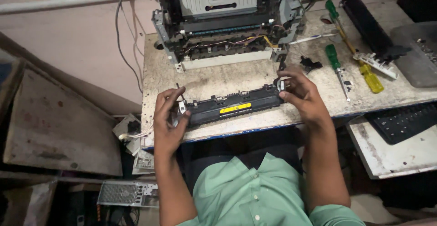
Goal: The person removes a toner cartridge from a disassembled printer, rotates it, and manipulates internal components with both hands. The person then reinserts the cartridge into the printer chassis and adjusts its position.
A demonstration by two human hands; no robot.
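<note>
- I sit at a worn, speckled worktable [214, 78]; my green shirt [248, 192] is at 6 o'clock, and dusty boards [54, 121] lean on the floor at 9 o'clock.
- A black keyboard [405, 121] lies on a lower shelf at 3 o'clock.
- The long black roller unit [232, 106] with a yellow label lies across the table's near edge, in the centre.
- My left hand [167, 116] grips its left end, fingers curled around the metal bracket there.
- My right hand [300, 94] closes on its right end, thumb and fingertips pinching the end piece.
- Both forearms come up from 6 o'clock, elbows apart.
- Farther, at 2 o'clock, two screwdrivers lie: a green-handled one [336, 66] and a yellow-handled one [371, 78].
- At 12 o'clock stands an opened printer chassis [225, 21] with wires showing, against the wall.
</note>
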